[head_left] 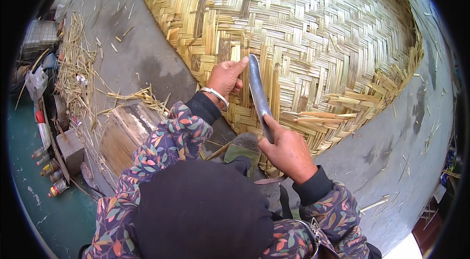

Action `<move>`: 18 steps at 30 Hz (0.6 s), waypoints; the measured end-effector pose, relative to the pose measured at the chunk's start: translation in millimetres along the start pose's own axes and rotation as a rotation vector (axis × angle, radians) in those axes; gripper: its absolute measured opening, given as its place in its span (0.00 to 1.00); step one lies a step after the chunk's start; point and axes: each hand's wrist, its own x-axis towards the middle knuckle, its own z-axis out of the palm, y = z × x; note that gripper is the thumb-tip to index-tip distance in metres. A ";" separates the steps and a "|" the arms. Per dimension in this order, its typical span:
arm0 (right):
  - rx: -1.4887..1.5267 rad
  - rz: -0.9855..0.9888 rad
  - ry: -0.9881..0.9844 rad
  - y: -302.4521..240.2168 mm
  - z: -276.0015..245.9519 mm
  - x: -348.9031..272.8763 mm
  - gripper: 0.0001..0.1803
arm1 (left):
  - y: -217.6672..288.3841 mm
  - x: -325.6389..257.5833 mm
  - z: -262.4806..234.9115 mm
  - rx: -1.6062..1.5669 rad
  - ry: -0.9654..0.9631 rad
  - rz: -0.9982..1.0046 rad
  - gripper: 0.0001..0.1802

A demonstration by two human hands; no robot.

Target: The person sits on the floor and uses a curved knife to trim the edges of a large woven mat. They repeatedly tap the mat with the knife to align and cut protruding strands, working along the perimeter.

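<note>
Closest to us, a dark cap (200,210) sits on our side of the woven mat (313,58). Over the mat's near part, our right hand (289,149) grips a curved metal blade (258,85). Our left hand (227,80) is curled above the mat; we cannot tell whether it pinches anything. Loose straw (76,58) lies left of the mat.

The woven mat's (303,38) far side is cut off. The knife's (258,87) near end is partly covered by the right hand (289,150). Whether anything is pinched by the left hand (226,80) cannot be told. The wooden block (121,137) is partly hidden by the left sleeve (164,139).
</note>
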 end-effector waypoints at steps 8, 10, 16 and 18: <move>-0.212 -0.008 0.176 -2.6 27.7 45.7 0.30 | 5.1 -6.0 -1.0 -0.078 -0.055 -0.033 0.14; -0.221 -0.024 0.202 -0.3 34.0 49.8 0.31 | 7.7 -10.7 -3.6 -0.068 -0.071 -0.056 0.13; -0.219 0.000 0.168 3.7 33.3 53.4 0.32 | 14.9 -27.7 -3.5 -0.105 -0.111 -0.185 0.10; -0.220 0.009 0.144 3.3 31.6 54.0 0.33 | 15.9 -32.8 -4.0 -0.072 -0.089 -0.239 0.07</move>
